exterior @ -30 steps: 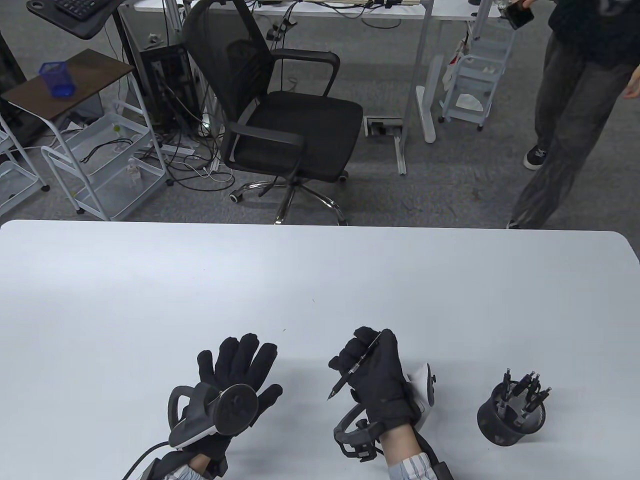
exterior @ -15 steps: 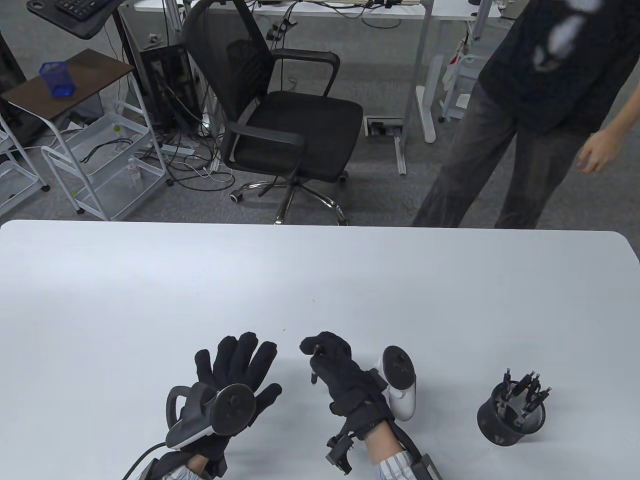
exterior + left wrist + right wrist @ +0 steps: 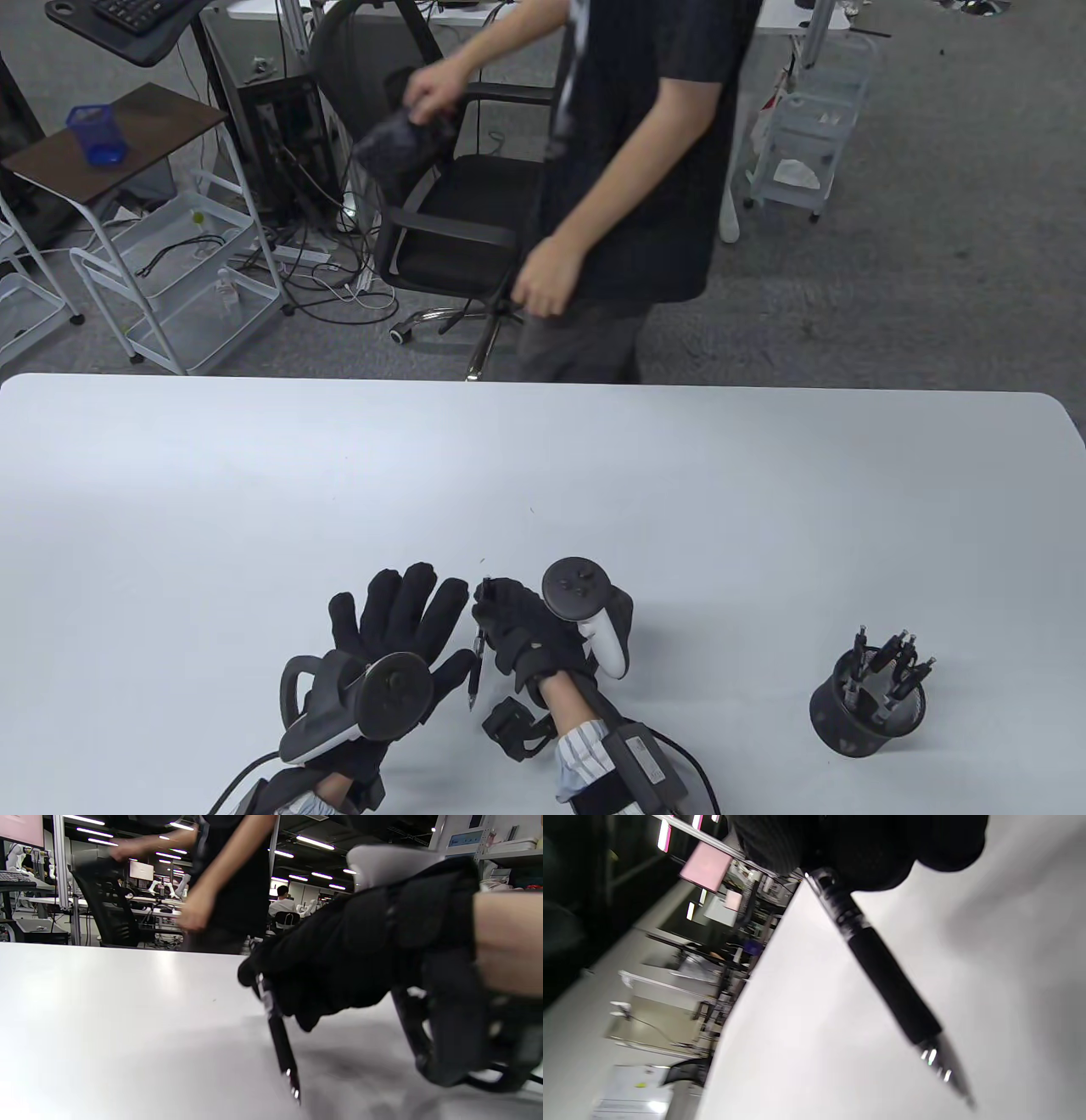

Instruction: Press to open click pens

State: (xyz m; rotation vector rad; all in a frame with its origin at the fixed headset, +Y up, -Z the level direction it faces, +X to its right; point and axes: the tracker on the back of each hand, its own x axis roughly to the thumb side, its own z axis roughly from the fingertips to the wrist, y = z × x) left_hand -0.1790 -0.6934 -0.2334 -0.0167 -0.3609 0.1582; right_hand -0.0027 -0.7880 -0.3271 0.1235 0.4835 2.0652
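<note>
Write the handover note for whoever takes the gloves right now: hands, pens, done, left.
Right hand grips one black click pen, tip pointing down toward the table, close beside the left hand.
Left hand lies flat on the table, fingers spread, holding nothing.
Pen holder stands at the right with several more pens.
Done: one pen taken up; whether it is clicked open cannot be told.
Left: press that pen if needed, then the pens in the holder.
</note>
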